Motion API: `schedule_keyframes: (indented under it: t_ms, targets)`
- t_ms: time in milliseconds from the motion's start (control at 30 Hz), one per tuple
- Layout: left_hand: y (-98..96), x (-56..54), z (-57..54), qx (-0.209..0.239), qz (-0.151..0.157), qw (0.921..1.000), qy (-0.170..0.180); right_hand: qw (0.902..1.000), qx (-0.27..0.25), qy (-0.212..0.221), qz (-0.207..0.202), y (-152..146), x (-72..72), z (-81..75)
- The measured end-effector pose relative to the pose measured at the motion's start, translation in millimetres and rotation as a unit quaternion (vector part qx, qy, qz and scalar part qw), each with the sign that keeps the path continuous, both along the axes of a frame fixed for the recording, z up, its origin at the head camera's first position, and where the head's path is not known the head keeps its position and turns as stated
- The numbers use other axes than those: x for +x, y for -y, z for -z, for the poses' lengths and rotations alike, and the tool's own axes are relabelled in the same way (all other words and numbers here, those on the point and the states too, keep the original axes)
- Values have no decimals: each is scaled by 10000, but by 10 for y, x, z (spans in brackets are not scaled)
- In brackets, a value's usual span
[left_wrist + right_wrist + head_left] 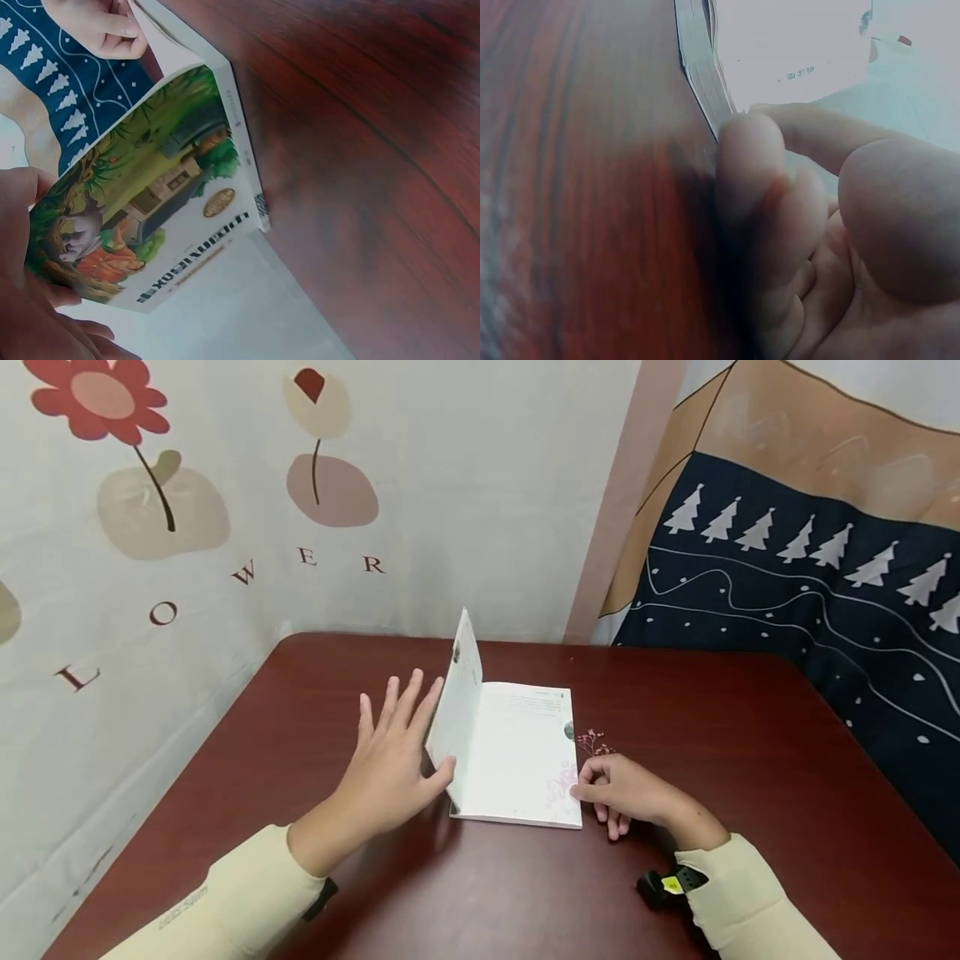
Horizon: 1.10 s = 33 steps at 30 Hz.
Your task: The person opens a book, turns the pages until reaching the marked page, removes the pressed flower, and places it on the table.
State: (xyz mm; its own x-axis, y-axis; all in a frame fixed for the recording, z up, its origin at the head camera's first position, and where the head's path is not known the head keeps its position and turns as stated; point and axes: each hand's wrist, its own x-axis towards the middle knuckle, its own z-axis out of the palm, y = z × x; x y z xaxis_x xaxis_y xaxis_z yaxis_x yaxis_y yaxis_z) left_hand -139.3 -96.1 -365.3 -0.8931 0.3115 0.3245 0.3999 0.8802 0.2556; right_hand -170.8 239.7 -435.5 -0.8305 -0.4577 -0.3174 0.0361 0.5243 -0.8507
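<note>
A book [517, 752] lies on the table with its front cover [150, 202] raised and tilted up at the left. The outside of that cover shows a painted house and a figure in orange. My left hand [393, 764] rests against the raised cover, fingers straight and spread outside it, thumb reaching over its near edge. At the right edge of the white page, near the lower corner, my right hand [626, 789] pinches the paper between thumb and index finger. In the right wrist view, the curled fingers [754, 150] partly hide the book's corner.
The dark red table [720, 727] has a rounded far corner at the left. A small sprig of pink flowers [592, 742] shows beside the page's right edge. Printed cloth with flowers and letters [465, 502] hangs behind, and dark cloth with white trees [780, 577] hangs at the right.
</note>
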Motion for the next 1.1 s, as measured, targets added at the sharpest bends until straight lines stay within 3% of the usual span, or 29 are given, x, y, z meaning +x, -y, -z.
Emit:
schedule_keyframes:
  t_ms: [200, 400, 733, 933, 1100]
  targets:
    - [-147, 26, -1, -227, 98, 9997, -57, 9995, -129, 154, -246, 12, 9, 14]
    - [-391, 0, 32, -468, 494, 9974, -220, 9997, -107, 70, -216, -11, 13, -10]
    - [-790, 2, 294, -808, 1015, 9915, -88, 9980, 364, -480, -175, -157, -2, -46]
    - [-931, -40, 372, -1182, 1258, 9850, -17, 9951, 546, -825, -84, -230, -28, -153]
    - [-997, -35, 479, -1461, 1396, 9788, 324, 9922, 715, -1002, 194, -227, 4, -238]
